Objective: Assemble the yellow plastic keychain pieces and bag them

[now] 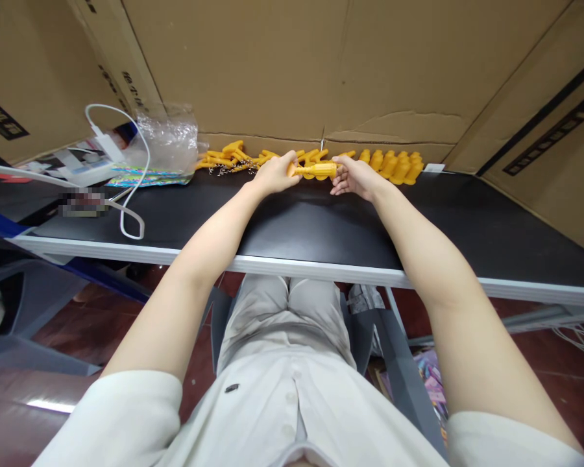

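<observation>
- Left hand (275, 174) closed around one end of a yellow piece (316, 170), held level just above the far part of the black table (292, 224).
- Right hand (354, 176), fingers loosely curled, touches the piece's other end; whether it grips is unclear.
- Behind the hands, a row of yellow parts (392, 165) lines the cardboard wall (292, 65).
- Far left: a clear bag (170, 139) and a white cable (126, 214).
</observation>
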### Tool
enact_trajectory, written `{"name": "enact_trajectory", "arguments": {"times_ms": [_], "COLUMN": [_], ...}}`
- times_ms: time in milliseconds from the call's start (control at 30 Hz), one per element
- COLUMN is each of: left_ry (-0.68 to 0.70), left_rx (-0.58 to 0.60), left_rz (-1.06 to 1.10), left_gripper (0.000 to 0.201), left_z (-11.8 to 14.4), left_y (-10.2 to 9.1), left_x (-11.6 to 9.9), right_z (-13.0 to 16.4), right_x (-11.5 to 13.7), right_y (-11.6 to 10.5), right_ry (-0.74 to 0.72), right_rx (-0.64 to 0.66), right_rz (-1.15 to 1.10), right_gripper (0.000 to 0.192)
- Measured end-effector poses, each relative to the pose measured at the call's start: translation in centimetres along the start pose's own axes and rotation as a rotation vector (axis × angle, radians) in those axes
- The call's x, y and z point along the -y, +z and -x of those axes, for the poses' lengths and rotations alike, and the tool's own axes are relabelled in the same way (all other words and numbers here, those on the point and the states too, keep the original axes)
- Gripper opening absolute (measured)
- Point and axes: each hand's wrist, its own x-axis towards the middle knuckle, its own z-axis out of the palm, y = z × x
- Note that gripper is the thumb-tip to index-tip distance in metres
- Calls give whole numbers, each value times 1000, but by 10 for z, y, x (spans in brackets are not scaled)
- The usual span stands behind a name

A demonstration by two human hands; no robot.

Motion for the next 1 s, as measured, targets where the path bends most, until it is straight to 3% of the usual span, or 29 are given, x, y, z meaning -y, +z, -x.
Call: {"name": "enact_trajectory", "arguments": {"times_ms": [167,300,400,467,567,733,867,1000], "left_ry": [63,101,104,112,134,173,167,165], "left_rx": [-22,-62,-46,-8,72,114,121,132], "left_rz": [37,81,71,42,-23,-59,-64,-69], "left_gripper": [66,86,85,71,44,39,39,40], "left_z": [7,11,10,7,4,3,4,4], "left_y": [-4,-7,-5,-2,3,5,5,5], "left_x": [-6,-7,-4,-1,0,-3,-3,-3], "right_z": [8,2,-14,-30,-52,-63,-57,-64], "right_x": [8,11,6,-2,-17,-37,-48,-58], "right_y": [2,-8,-26,-42,-61,-68,-63,-61], "right_ry": [-59,-188,-263,-325,-453,-637,-631,-472], "right_rx": [6,-126,-286,-375,-493,-657,-578,-442], "right_rz": [-116,-167,-192,-167,0,437,778,928], "right_gripper": [30,31,31,30,32,48,54,59]}}
